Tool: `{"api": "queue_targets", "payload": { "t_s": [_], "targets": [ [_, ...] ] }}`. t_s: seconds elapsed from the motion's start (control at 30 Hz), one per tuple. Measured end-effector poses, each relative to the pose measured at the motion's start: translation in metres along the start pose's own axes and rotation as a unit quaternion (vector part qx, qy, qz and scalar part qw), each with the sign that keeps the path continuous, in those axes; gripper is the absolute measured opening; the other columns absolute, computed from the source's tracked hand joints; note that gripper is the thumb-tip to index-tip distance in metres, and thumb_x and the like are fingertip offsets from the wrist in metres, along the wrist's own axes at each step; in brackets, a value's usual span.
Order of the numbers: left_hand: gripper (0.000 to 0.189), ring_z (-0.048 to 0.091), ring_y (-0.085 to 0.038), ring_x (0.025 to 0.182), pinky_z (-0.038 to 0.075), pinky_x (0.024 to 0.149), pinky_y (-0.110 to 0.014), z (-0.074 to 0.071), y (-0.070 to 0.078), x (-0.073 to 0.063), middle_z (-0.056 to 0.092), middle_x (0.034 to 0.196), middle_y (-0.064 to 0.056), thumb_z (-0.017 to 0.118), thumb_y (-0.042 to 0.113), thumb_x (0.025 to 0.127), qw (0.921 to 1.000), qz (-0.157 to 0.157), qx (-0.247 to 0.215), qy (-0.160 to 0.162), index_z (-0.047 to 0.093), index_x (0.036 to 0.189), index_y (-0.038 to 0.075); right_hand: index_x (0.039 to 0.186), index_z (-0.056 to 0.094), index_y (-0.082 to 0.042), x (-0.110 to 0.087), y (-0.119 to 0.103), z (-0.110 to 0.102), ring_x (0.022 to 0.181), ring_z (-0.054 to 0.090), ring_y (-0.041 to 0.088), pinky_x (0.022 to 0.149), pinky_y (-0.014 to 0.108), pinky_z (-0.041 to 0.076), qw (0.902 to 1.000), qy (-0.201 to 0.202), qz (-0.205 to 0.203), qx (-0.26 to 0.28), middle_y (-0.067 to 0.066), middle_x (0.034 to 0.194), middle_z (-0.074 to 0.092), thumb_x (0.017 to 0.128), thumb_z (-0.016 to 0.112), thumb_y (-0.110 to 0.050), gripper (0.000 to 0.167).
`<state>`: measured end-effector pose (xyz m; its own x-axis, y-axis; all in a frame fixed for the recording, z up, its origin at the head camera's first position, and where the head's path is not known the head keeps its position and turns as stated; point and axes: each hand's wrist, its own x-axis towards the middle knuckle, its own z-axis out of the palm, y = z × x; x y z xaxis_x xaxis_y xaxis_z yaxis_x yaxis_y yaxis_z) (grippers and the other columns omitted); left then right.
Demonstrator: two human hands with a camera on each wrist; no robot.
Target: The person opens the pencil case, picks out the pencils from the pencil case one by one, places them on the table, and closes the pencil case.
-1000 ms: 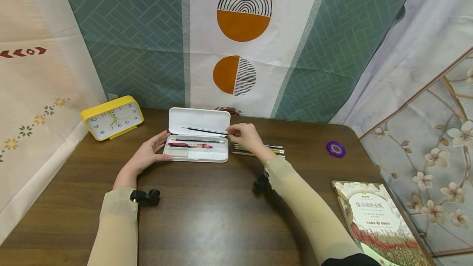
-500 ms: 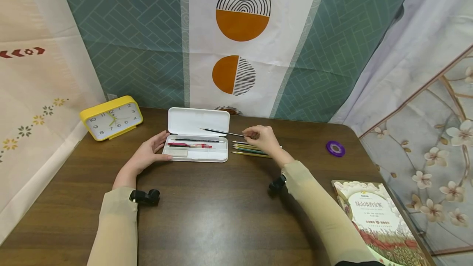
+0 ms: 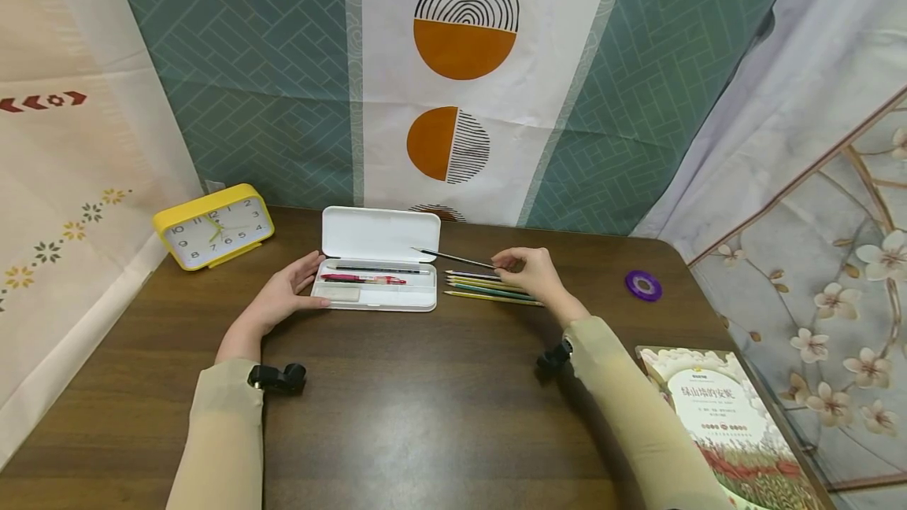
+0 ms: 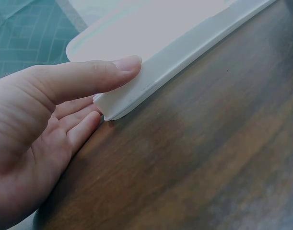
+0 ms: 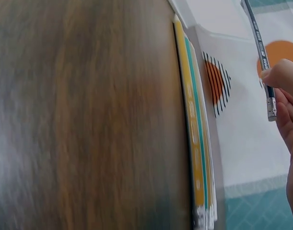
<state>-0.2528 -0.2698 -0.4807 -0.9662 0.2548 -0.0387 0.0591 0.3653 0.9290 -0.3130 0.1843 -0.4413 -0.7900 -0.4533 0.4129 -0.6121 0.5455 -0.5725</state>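
A white pencil case lies with its lid raised. Inside are a dark pencil, a red pen and a whitish eraser. My left hand holds the case's left end, thumb at the front corner and fingers along the side. My right hand pinches a dark pencil near its eraser end. That pencil slants leftward, its tip by the case's right hinge end. Just below it, several pencils lie side by side, yellow and green among them.
A yellow alarm clock stands at the back left. To the right is a purple tape roll. A book lies near the table's right edge. Fabric hangings rise behind the brown table.
My right hand has moved right from the case, drawing the dark pencil away from over the lid to above the row of pencils. The left hand has stayed on the case.
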Motion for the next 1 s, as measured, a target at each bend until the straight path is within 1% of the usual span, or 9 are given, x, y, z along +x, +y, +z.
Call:
{"api": "queue_targets", "payload": {
  "t_s": [0.13,0.23,0.33,0.4,0.53,0.6,0.73,0.83,1.0],
  "targets": [
    [0.105,0.022,-0.035,0.149,0.023,0.120,-0.048,-0.001,-0.002,0.000,0.022,0.161,-0.019,0.082,0.017,0.080,1.0000,-0.002,0.003,-0.001,0.012,0.156,0.002,0.098,0.076,-0.001,-0.005,0.006,-0.008,0.073,0.065,0.016,0.062,0.026,0.056,0.9998,-0.015,0.013,0.009,0.007,0.084,0.074,0.083,0.074,-0.002,0.015],
    [0.106,0.022,-0.034,0.149,0.024,0.120,-0.043,-0.001,-0.003,0.000,0.023,0.161,-0.018,0.082,0.019,0.080,1.0000,-0.004,0.007,-0.001,0.012,0.157,0.003,0.097,0.076,-0.002,-0.008,0.010,-0.015,0.072,0.065,0.013,0.062,0.026,0.057,0.9993,-0.031,0.018,0.008,0.007,0.084,0.074,0.082,0.074,-0.002,0.015],
    [0.106,0.023,-0.033,0.149,0.025,0.119,-0.038,-0.001,-0.003,0.000,0.023,0.161,-0.017,0.082,0.020,0.080,1.0000,-0.005,0.006,-0.001,0.012,0.157,0.003,0.096,0.076,-0.001,-0.011,0.013,-0.021,0.072,0.065,0.012,0.063,0.025,0.057,0.9981,-0.049,0.033,0.017,0.007,0.084,0.074,0.082,0.074,-0.001,0.014],
    [0.106,0.023,-0.033,0.149,0.025,0.119,-0.037,-0.001,-0.004,0.000,0.023,0.161,-0.017,0.082,0.020,0.080,1.0000,-0.005,0.005,-0.001,0.012,0.157,0.003,0.095,0.076,-0.002,-0.013,0.015,-0.025,0.072,0.064,0.011,0.063,0.024,0.056,0.9967,-0.061,0.049,0.023,0.007,0.083,0.074,0.082,0.074,-0.001,0.013],
    [0.106,0.022,-0.033,0.149,0.024,0.119,-0.040,-0.002,-0.004,0.000,0.023,0.161,-0.017,0.082,0.020,0.080,1.0000,-0.005,0.008,-0.001,0.011,0.157,0.003,0.094,0.076,-0.004,-0.017,0.019,-0.031,0.071,0.064,0.010,0.061,0.022,0.054,0.9919,-0.089,0.083,0.037,0.006,0.083,0.074,0.081,0.072,0.002,0.014],
    [0.106,0.022,-0.033,0.149,0.023,0.119,-0.042,-0.002,-0.004,0.000,0.023,0.161,-0.018,0.082,0.020,0.080,0.9999,-0.005,0.010,0.000,0.011,0.157,0.003,0.094,0.076,-0.003,-0.019,0.022,-0.033,0.070,0.064,0.009,0.060,0.021,0.054,0.9893,-0.102,0.094,0.046,0.007,0.082,0.074,0.081,0.072,0.002,0.015],
    [0.106,0.022,-0.034,0.149,0.023,0.119,-0.045,-0.001,-0.003,0.000,0.022,0.161,-0.018,0.082,0.020,0.080,1.0000,-0.003,0.008,0.000,0.011,0.156,0.002,0.095,0.076,0.000,-0.024,0.026,-0.035,0.069,0.064,0.008,0.063,0.020,0.056,0.9856,-0.122,0.100,0.061,0.010,0.083,0.074,0.080,0.073,0.003,0.015],
    [0.105,0.022,-0.034,0.149,0.023,0.120,-0.047,-0.001,-0.002,0.000,0.023,0.161,-0.019,0.082,0.019,0.080,1.0000,-0.002,0.005,0.000,0.012,0.156,0.002,0.094,0.076,0.000,-0.027,0.028,-0.037,0.070,0.065,0.007,0.065,0.020,0.057,0.9839,-0.131,0.104,0.062,0.011,0.084,0.075,0.080,0.074,0.003,0.015],
    [0.104,0.022,-0.036,0.149,0.023,0.120,-0.049,0.000,-0.001,0.000,0.022,0.161,-0.019,0.081,0.018,0.080,1.0000,-0.002,0.000,-0.001,0.012,0.156,0.002,0.094,0.075,0.000,-0.030,0.029,-0.040,0.070,0.065,0.006,0.063,0.021,0.058,0.9811,-0.148,0.111,0.056,0.011,0.085,0.075,0.081,0.072,0.003,0.013]
  ]
}}
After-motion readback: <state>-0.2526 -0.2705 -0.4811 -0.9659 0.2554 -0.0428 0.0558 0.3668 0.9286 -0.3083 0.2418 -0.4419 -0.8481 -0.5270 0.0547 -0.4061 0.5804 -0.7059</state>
